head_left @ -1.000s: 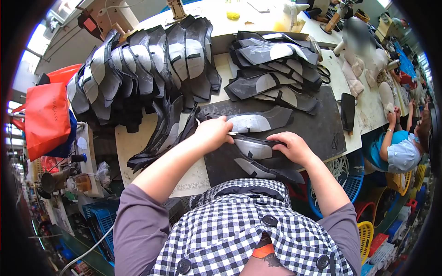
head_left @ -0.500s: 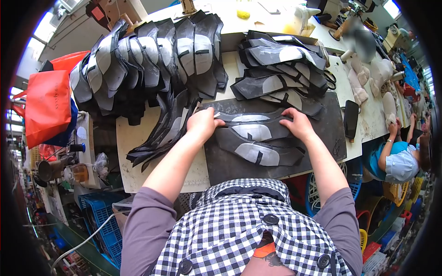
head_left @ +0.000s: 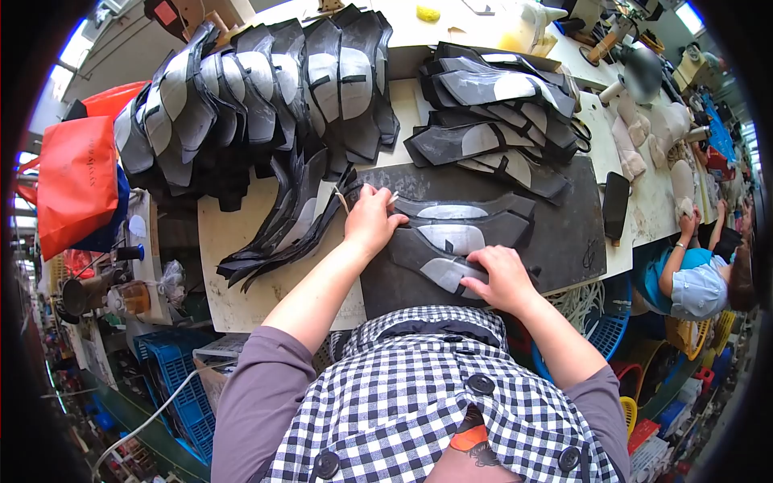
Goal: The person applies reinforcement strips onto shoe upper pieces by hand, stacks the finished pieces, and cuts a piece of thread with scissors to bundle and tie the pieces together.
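Note:
Several curved dark-grey pieces with pale patches, which look like shoe-upper parts, lie overlapped on the black mat (head_left: 568,233). My left hand (head_left: 372,221) is closed at their left ends, its fingertips bent together; a small whitish bit shows by the fingers. Nearest me is a curved shoe-upper piece (head_left: 443,270), with my right hand (head_left: 503,280) closed over its right part, thumb on the near side and fingers on the far side. Behind it lies another curved piece (head_left: 451,212). What sits under my right palm is hidden.
A fanned row of similar pieces (head_left: 354,76) hangs at the back left, and a leaning bundle (head_left: 294,217) lies beside my left hand. More pieces (head_left: 499,88) are heaped behind the mat. A phone (head_left: 615,205) and scissors (head_left: 581,135) are at right. Another person (head_left: 692,278) sits far right.
My right hand has moved from the far pieces' right ends down to the nearest piece. My left hand has shifted slightly right. The pieces have slid a little to the right.

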### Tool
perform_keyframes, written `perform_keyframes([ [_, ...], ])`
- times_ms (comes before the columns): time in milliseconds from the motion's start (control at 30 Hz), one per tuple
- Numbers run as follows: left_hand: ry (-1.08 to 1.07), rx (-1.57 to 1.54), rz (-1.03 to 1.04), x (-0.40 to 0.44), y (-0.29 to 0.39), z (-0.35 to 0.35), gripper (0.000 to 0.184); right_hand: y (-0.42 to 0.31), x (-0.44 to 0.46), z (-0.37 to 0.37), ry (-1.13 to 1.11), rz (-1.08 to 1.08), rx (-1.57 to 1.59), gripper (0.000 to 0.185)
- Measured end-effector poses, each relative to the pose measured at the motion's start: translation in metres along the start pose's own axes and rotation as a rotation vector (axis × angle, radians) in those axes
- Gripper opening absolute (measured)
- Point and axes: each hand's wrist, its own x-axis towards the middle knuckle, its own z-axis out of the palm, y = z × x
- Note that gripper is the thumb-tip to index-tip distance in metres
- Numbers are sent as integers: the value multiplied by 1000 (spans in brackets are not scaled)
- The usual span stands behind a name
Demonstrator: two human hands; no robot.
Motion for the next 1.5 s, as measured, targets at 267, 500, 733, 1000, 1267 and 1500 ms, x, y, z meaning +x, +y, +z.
perform_keyframes([
  [267, 61, -44, 214, -3, 10, -12, 27, -19, -2, -41, -283, -92, 316, 31],
  [500, -622, -36, 244, -49, 24, -86, 35, -11, 8, -40, -271, 91, 403, 35],
  [733, -388, -259, -162, -35, -1, -73, 46, 19, 24, -63, -139, 379, 268, 23],
  [1000, -213, 273, -141, -26, -6, -25, 62, 52, 35, 4, 147, 276, -108, 29],
  [1267, -481, -1338, -127, -63, 33, -111, 94, -14, 40, -19, 476, 71, -26, 26],
  [1500, -437, -1452, -16, -76, 73, -93, 102, -127, 62, -29, 410, -53, 353, 14],
])
